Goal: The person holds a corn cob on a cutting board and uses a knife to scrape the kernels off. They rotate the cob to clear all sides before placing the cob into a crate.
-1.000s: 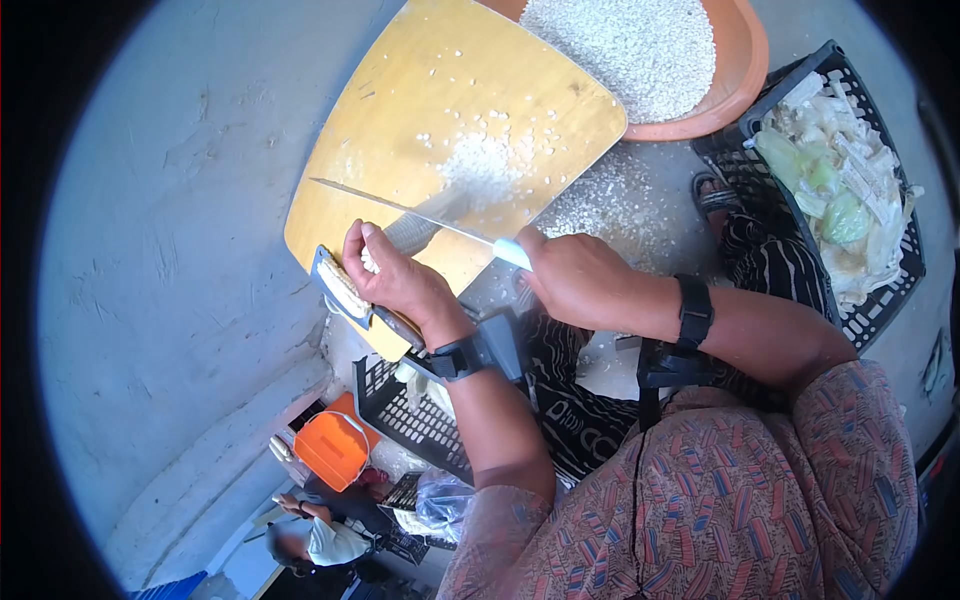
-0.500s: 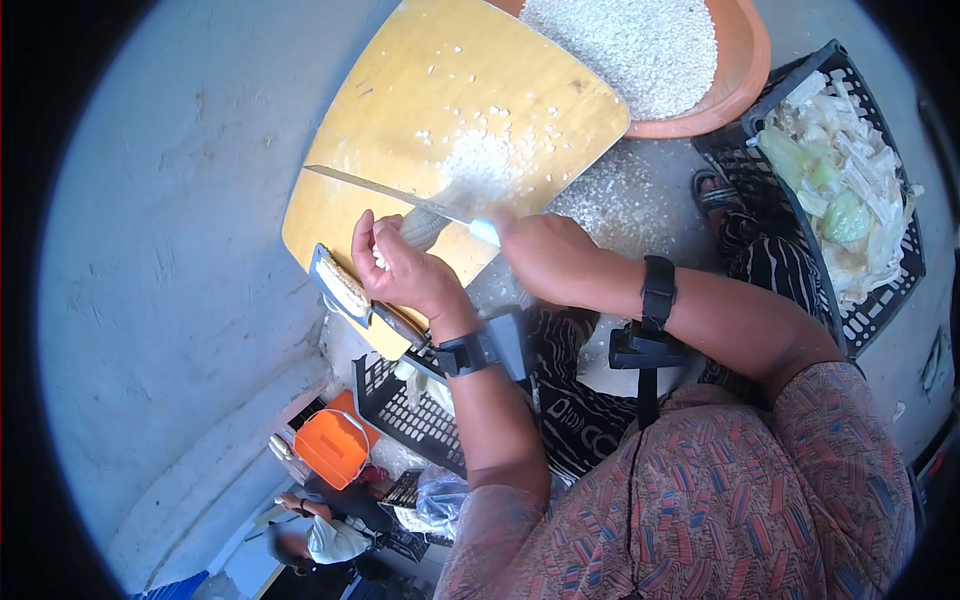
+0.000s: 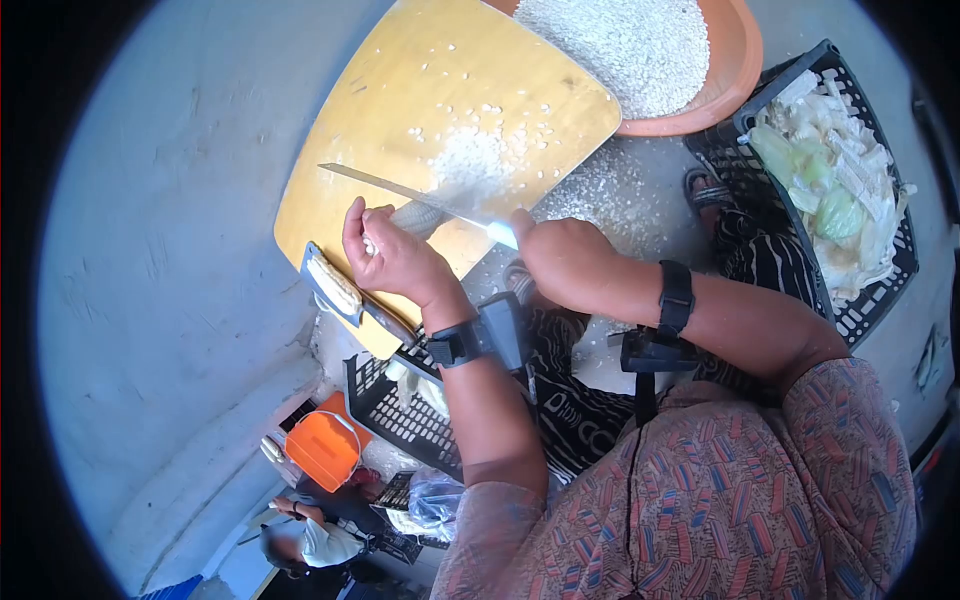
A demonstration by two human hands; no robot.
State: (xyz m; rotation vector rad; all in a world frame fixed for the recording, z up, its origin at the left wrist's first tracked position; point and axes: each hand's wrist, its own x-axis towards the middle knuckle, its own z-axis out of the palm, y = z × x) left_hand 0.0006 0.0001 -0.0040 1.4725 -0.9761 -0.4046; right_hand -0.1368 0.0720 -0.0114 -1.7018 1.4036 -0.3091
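— Gripping what, exactly, with the right hand?

— A long knife: the fist is closed round its pale handle, and the blade lies flat and slantwise across the wooden cutting board.

— And the left hand?

— Curled tight around a corn cob, pinning it to the board just beneath the blade. The knife edge meets the cob's upper end.

— Where have the cut kernels gone?

— A loose pile of kernels sits on the board above the knife, with more scattered on the grey floor to the right. An orange basin at the board's far corner is heaped with them.

— Anything else close by?

— A black crate of husks and stripped cobs on the right, another black basket under the left forearm, and a dark-framed tool at the board's lower edge, beside the left hand.
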